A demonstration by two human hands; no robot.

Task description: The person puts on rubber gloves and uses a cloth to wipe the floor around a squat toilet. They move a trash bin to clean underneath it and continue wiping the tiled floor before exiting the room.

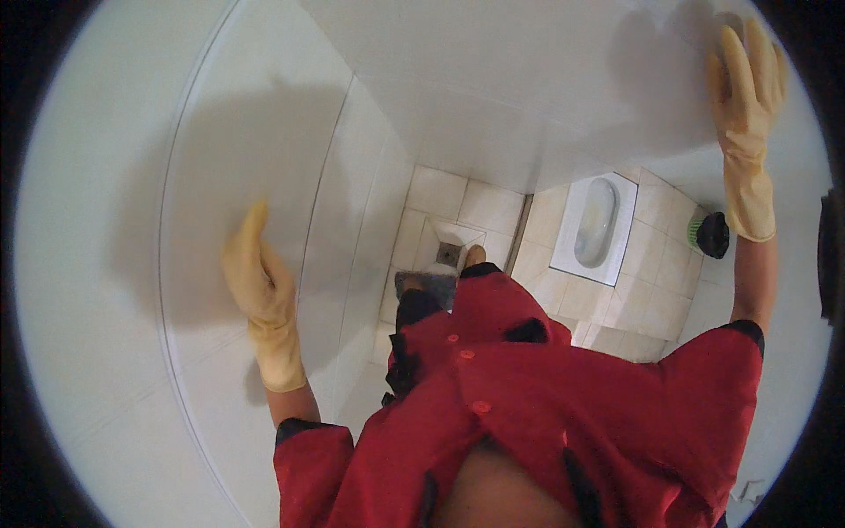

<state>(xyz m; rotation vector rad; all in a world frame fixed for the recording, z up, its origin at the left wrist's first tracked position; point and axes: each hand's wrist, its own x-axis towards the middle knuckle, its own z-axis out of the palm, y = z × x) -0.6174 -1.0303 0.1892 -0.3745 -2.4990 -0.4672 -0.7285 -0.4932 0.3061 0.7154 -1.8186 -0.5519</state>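
Observation:
My left hand (259,277), in a pale yellow rubber glove, is at the light tiled wall (218,165) on the left. Its fingers are extended and nothing shows in them; whether they touch the tiles I cannot tell. High on the right, my right hand (749,86) wears a matching glove and is spread against the wall (561,59) there. Under its fingers shows a dark grey object (729,25), perhaps a scouring pad, mostly covered by the glove.
Below, a white squat toilet (596,224) is set into the beige tiled floor (432,188). A square floor drain (449,253) lies by my feet. In the right corner stands a green bin (694,232) with a black bag (713,235). A raised edge (520,231) crosses the floor.

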